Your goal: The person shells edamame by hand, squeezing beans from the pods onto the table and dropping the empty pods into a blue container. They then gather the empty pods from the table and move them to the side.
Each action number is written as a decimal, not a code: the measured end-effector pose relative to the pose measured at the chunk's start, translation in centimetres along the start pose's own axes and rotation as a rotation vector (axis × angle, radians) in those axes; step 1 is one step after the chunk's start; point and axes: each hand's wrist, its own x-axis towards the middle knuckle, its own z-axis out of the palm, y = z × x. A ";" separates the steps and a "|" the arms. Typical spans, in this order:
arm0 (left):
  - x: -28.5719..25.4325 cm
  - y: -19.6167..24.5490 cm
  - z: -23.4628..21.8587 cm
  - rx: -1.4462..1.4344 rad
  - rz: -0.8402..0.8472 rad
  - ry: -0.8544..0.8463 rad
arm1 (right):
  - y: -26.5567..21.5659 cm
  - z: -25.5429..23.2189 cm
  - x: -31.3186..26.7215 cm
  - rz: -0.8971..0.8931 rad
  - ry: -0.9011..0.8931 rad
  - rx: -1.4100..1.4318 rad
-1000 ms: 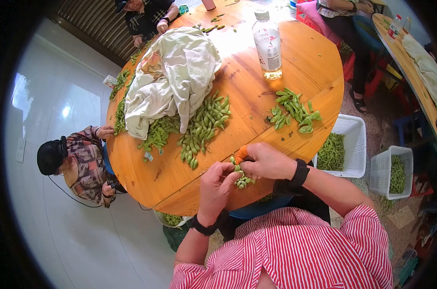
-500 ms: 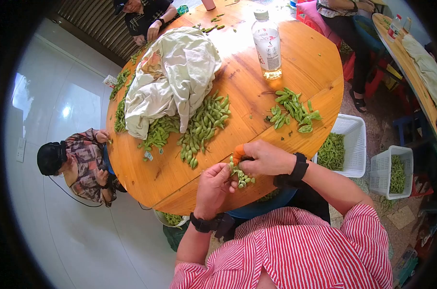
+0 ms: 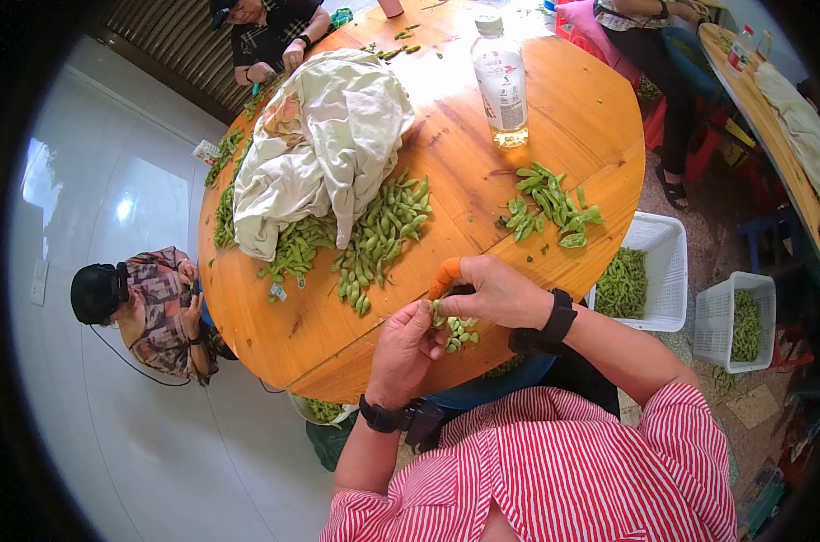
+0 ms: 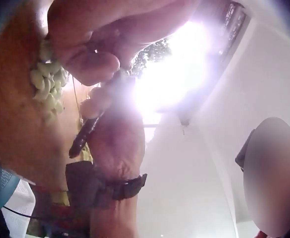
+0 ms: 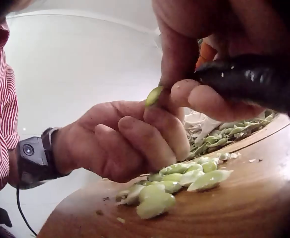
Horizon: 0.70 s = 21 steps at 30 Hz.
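Close over the table's near edge, my left hand (image 3: 399, 354) and right hand (image 3: 502, 291) meet fingertip to fingertip. A small green bean pod (image 5: 154, 96) is pinched between them, mostly hidden by the fingers. The right hand has an orange cover (image 3: 446, 275) on one finger, held out straight. A shiny black finger-shaped covering (image 5: 254, 79) shows beside its other fingers in the right wrist view. Just below the hands lies a small heap of pale green shelled beans (image 5: 157, 201). In the left wrist view the heap (image 4: 48, 87) appears beside the left fingers.
A pale cloth (image 3: 328, 135) covers a pile of pods (image 3: 383, 226) on the round wooden table (image 3: 464, 226). Loose pods (image 3: 554, 203) and a bottle (image 3: 500, 86) stand farther right. White baskets (image 3: 667, 271) hold pods on the floor. Another person (image 3: 161, 307) sits at left.
My hands stay together at the table edge, the right one shifting slightly and its orange-covered finger lifting outward. The person at left has drawn a hand from the table edge to the chest.
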 end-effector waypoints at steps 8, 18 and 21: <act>0.2 -0.4 0.2 0.192 0.105 0.139 | -1.1 0.0 0.2 0.026 0.031 -0.235; -0.6 -0.4 1.2 0.555 0.290 0.174 | 0.0 0.7 0.2 -0.009 0.044 -0.333; -0.3 -0.5 0.0 0.730 0.341 0.102 | -0.1 0.7 0.0 0.007 0.041 -0.317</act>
